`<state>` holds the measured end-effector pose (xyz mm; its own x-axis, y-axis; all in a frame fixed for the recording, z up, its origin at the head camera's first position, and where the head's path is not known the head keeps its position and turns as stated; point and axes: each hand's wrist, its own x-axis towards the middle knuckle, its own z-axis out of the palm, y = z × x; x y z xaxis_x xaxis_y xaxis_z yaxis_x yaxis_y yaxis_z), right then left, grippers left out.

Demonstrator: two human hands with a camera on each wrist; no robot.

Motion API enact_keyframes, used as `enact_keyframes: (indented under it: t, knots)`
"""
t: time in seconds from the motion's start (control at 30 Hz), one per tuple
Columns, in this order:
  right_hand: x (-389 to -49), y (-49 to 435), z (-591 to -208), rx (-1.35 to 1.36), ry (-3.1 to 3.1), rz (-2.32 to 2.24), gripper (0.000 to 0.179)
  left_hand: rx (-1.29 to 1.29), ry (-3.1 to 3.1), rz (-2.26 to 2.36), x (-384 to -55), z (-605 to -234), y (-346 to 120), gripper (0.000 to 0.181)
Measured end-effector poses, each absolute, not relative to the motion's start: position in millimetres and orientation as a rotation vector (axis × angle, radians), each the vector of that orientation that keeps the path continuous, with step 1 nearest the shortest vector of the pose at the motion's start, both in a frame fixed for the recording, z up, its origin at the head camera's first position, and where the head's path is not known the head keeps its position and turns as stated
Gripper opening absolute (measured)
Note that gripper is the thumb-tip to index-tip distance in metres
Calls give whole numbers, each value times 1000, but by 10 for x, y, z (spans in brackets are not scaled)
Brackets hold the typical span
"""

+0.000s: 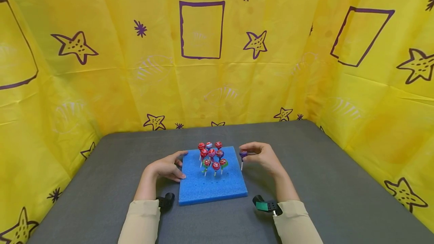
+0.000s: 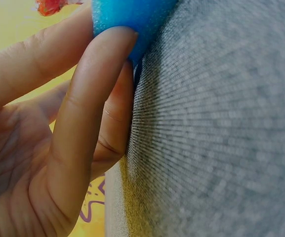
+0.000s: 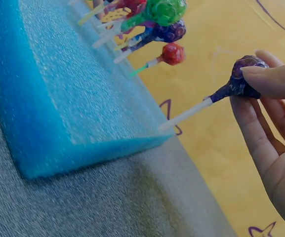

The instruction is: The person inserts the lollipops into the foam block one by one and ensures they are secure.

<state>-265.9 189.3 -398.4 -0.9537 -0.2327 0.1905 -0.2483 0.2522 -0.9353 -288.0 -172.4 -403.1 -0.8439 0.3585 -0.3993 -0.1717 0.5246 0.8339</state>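
Note:
My right hand [image 1: 266, 158] pinches a purple-wrapped lollipop [image 1: 243, 154] by its head, just right of a blue foam board [image 1: 217, 193]. The lollipop's white stick [image 3: 186, 114] points down, its lower end apart from the holes. My left hand [image 1: 166, 166] rests along the board's left edge; its thumb [image 2: 95, 84] touches the foam. Several lollipops stand upright in the board, among them a red one [image 1: 216, 166], a green-and-red one [image 1: 207, 163], a dark purple one [image 1: 220, 154] and a pale blue-and-red one [image 1: 208, 145].
Small holes show in the foam's near part, in front of the standing lollipops. A dark grey table [image 1: 118, 172] lies under the board. Yellow curtains [image 1: 203, 86] with purple drawings hang around the back and sides. A black camera [image 1: 166, 202] sits on the left wrist, another [image 1: 266, 204] on the right.

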Motion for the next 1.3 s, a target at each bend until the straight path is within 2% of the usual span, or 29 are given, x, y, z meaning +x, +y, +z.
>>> enact_keyframes:
  t: [1.0, 1.3]
  knots:
    - [-2652, 1599, -4002, 580, -2443, 1938, 33, 149, 2240, 1303, -2855, -4024, -1724, 95]
    - [-2650, 1570, -4027, 587, -2450, 1945, 38, 150, 2246, 1302, -2865, -4037, -1724, 95]
